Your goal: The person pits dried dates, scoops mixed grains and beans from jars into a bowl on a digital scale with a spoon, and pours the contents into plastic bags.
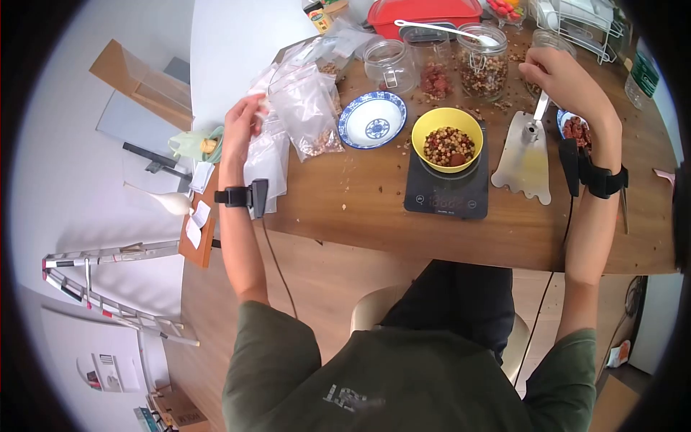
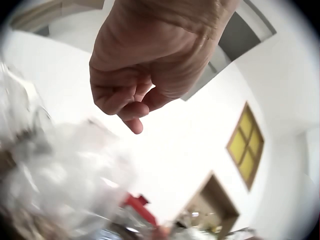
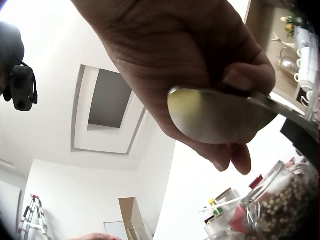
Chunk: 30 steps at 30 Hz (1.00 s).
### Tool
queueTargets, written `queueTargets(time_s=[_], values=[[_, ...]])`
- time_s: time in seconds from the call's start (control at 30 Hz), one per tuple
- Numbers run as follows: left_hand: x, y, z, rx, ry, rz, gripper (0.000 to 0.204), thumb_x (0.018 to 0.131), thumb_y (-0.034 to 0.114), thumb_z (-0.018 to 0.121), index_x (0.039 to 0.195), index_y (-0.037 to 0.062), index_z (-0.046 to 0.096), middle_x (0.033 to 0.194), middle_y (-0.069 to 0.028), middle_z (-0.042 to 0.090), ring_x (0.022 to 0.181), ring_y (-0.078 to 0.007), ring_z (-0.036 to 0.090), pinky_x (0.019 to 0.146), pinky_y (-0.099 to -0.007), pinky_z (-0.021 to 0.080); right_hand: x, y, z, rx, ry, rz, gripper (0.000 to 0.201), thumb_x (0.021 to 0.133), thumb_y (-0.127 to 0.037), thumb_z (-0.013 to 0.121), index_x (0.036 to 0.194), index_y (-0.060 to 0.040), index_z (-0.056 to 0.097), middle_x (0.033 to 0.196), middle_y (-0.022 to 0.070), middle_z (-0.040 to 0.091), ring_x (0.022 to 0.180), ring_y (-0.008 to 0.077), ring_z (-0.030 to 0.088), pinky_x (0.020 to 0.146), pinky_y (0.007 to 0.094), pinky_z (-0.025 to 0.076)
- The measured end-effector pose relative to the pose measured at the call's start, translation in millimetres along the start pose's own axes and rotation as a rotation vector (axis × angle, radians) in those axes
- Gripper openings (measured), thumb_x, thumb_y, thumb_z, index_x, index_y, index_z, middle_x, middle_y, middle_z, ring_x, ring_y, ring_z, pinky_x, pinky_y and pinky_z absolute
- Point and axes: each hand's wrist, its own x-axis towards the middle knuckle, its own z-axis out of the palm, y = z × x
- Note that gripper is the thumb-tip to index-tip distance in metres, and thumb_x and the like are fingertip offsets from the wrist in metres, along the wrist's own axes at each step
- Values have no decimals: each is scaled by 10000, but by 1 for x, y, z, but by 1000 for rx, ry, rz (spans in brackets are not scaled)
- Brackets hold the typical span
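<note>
My left hand is over the left end of the table, beside clear zip bags. Its fingers are loosely curled around nothing in the left wrist view, with crinkled plastic below. On the right, my right hand is raised near the glass jars, fingers bent. It grips a shiny metal spoon, whose rounded bowl faces the wrist camera. A yellow bowl of mixed dried pieces stands on a black kitchen scale. Between scale and right forearm is a flat metal piece with a wavy edge.
A blue-and-white dish sits left of the yellow bowl. Glass jars, one a jar of mixed pieces, line the back, with a white spoon across their tops. Behind are a red container and a wire rack. Crumbs dot the table.
</note>
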Motion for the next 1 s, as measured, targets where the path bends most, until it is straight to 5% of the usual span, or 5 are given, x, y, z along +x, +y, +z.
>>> queueTargets(time_s=[0.13,0.5,0.63,0.93,1.0], values=[[25,-102,-74,409,94,-186,301,862,130,506,1132,3,545,648,-56,572,383,-77,403,339,-229,307,1,2,0,8,-18,32,252,880,-204,516,816,31,583,704,172,569,640,285,527,615,364,423],[12,-130,-88,748,155,-268,223,781,113,536,986,53,596,575,-73,589,417,-126,524,366,-273,389,2,7,4,14,21,-27,263,877,-205,527,795,45,527,656,144,514,607,244,473,584,351,394],[7,-114,-91,952,211,168,141,803,116,502,856,7,572,577,-112,561,501,-151,561,468,-298,419,0,7,3,4,29,-58,254,876,-199,529,797,43,526,658,143,515,607,245,471,584,353,393],[-59,37,3,794,7,306,86,792,43,436,808,-3,507,543,-77,388,496,-125,393,479,-287,335,-6,-26,-23,-22,283,-272,153,879,-142,534,855,9,535,638,119,517,580,196,470,534,303,383],[-74,57,28,750,-40,348,74,785,34,437,803,-4,498,548,-69,382,503,-120,375,479,-278,324,-16,-59,-44,-134,151,107,210,828,-155,546,963,2,583,756,207,606,667,308,608,607,350,471]])
